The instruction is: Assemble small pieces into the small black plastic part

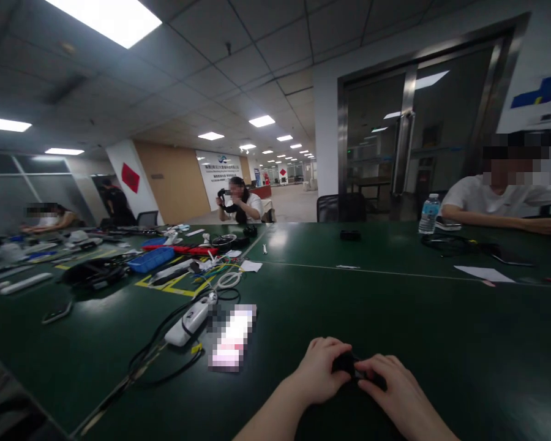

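Observation:
Near the front edge of the dark green table [298,294], my left hand [322,369] is closed round a small black object [344,362]. My right hand [390,386] meets it from the right, its thumb and fingertips pinched on the right end of the black object. The object's details are too dark to make out. Left of my hands lies a phone with a lit, blurred screen [234,337].
Further left are a white power strip [188,321] with black cables, a blue tray [151,260] and mixed tools. A water bottle [428,214] stands at the back right near a seated person. Another person across the table holds a camera [221,196].

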The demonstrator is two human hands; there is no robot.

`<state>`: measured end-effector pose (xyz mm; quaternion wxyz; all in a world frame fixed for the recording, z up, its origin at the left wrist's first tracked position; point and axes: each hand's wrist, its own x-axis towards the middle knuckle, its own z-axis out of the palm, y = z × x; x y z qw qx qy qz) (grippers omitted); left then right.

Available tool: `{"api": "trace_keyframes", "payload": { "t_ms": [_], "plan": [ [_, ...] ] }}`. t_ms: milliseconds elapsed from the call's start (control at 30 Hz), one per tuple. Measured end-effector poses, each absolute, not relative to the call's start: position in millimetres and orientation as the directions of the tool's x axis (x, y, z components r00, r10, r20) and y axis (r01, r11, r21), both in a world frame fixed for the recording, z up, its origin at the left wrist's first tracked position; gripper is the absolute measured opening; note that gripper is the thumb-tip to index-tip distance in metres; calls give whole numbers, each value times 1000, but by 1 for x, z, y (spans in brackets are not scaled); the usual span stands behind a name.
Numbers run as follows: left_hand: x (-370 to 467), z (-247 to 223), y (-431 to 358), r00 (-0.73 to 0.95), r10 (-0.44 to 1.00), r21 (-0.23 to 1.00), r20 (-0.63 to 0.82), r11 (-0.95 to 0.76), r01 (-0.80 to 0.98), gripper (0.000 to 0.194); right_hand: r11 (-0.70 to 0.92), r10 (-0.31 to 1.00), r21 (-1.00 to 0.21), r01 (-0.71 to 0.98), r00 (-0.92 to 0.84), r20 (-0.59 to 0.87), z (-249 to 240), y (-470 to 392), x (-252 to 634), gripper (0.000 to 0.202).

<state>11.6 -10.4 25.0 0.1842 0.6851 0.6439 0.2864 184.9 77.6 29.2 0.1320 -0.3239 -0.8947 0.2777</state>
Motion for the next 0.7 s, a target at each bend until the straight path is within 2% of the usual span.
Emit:
{"api": "trace_keyframes", "payload": {
  "t_ms": [267, 433, 700],
  "plan": [
    [11, 20, -9, -28, 991, 645, 134, -65, 761, 51, 620, 635, -650, 440, -768, 86, 22, 84, 187, 26],
    [10, 19, -8, -26, 990, 656, 142, -74, 751, 52, 539, 668, -711, 452, -744, 33, 26, 82, 187, 27],
    [11, 21, -9, -25, 985, 654, 172, -95, 750, 51, 562, 677, -676, 476, -735, 45, 22, 84, 186, 21]
  ]
}}
